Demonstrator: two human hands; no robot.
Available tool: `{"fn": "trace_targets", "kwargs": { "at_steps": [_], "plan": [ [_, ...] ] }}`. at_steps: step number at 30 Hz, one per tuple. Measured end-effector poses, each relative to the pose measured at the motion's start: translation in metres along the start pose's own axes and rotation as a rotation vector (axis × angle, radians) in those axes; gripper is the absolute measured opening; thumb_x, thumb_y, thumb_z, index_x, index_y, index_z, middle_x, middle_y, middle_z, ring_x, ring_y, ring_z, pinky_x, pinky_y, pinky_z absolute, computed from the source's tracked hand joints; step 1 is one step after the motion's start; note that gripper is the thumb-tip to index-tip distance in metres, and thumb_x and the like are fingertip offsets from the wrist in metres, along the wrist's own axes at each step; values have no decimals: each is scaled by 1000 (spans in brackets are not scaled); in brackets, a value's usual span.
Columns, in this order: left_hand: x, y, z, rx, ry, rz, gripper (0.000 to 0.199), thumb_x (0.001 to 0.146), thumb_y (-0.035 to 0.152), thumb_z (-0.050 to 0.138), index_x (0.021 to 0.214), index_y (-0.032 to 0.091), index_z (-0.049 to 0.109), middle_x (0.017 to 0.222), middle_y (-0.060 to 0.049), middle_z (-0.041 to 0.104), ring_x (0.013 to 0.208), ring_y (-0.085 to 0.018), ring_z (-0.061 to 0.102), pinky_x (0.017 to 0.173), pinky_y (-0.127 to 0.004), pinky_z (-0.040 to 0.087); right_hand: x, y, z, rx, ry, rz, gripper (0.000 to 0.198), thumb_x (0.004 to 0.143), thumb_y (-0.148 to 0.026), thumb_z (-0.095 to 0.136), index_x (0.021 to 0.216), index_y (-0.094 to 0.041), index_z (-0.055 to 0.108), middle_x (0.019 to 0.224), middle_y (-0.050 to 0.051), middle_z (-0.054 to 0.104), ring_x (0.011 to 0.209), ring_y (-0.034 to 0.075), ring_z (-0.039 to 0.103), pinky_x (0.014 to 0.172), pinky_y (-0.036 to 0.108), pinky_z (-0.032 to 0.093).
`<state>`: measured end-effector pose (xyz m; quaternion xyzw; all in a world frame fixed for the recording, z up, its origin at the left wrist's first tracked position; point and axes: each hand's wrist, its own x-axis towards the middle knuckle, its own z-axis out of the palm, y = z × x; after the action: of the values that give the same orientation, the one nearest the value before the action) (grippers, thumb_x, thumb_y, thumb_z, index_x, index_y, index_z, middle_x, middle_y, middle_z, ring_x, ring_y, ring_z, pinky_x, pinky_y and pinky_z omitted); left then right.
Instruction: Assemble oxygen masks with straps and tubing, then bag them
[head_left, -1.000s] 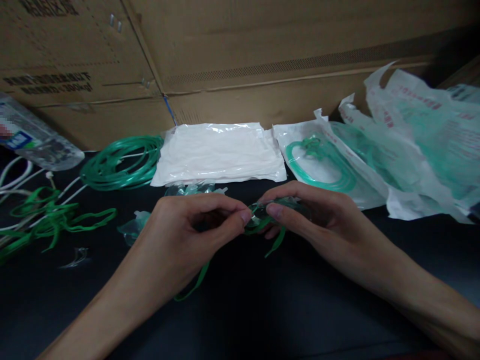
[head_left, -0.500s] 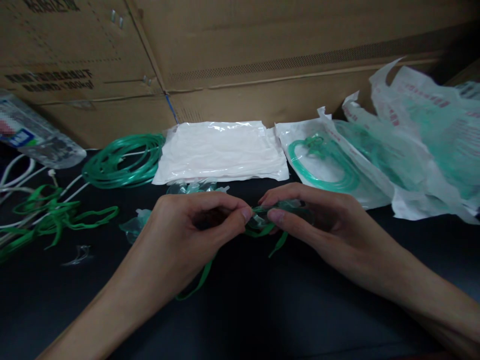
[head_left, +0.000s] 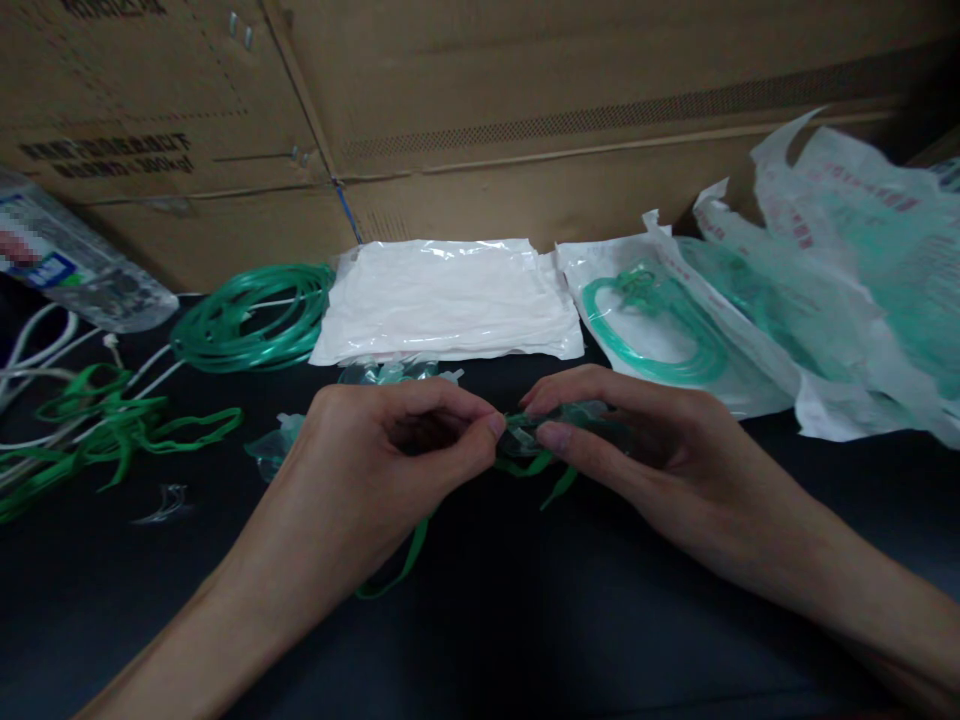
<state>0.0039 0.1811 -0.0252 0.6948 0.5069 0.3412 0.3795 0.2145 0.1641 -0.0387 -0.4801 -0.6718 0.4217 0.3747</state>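
Over the dark table my left hand (head_left: 375,460) and my right hand (head_left: 637,440) meet fingertip to fingertip. Between them they pinch a small clear plastic mask piece (head_left: 525,435) with a green elastic strap (head_left: 401,565) threaded to it. The strap hangs down below my left hand, and a short end sticks out under my right thumb. My fingers hide most of the piece. Just behind my hands lie more clear mask parts (head_left: 397,374).
A flat white plastic pack (head_left: 450,300) lies behind my hands, beside a coil of green tubing (head_left: 251,315). Sealed bags with green tubing (head_left: 660,320) pile up at the right. Loose green straps (head_left: 112,430) and a water bottle (head_left: 75,265) sit at the left. Cardboard boxes (head_left: 525,100) wall off the back.
Both hands stay pinched on the same piece and barely shift. The view has drifted slightly, so the objects sit a little further right.
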Motion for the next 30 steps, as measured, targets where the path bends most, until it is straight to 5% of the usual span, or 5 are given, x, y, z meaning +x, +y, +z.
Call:
{"fn": "trace_targets", "kwargs": {
  "at_steps": [6, 12, 16, 20, 30],
  "plan": [
    [-3, -3, 1, 65, -39, 15, 9, 82, 22, 76, 79, 27, 83, 70, 7, 79, 62, -12, 74, 56, -14, 52, 0, -3, 3, -26, 8, -86, 8, 93, -27, 71, 100, -26, 77, 100, 1, 76, 94, 19, 70, 83, 28, 55],
    [-1, -6, 2, 18, -15, 15, 3, 83, 27, 80, 86, 27, 80, 78, 7, 81, 70, -12, 78, 66, -13, 57, -2, -3, -1, 73, 34, 17, 29, 104, -41, 51, 108, -33, 78, 105, -1, 78, 100, 22, 71, 96, 35, 54],
    [1, -9, 2, 52, -25, 43, 18, 85, 33, 80, 103, 29, 81, 81, 6, 83, 72, -14, 78, 68, -15, 58, 0, -3, -3, 69, 28, 18, 19, 97, -38, 62, 103, -30, 78, 103, 1, 78, 97, 23, 72, 81, 32, 58],
    [3, -10, 0, 177, -97, 123, 17, 90, 37, 75, 103, 31, 84, 88, 4, 85, 74, -18, 79, 69, -21, 60, 0, -3, -5, 113, -6, 131, 17, 91, -38, 68, 101, -27, 77, 107, 5, 79, 100, 28, 73, 68, 33, 60],
    [-2, -12, 3, 302, -88, 419, 9, 90, 20, 77, 97, 23, 81, 90, 4, 83, 74, -11, 76, 76, -15, 56, 4, 1, 1, 167, -19, 81, 4, 82, -27, 77, 83, -23, 75, 102, 4, 77, 92, 21, 74, 78, 29, 60]
  ]
}}
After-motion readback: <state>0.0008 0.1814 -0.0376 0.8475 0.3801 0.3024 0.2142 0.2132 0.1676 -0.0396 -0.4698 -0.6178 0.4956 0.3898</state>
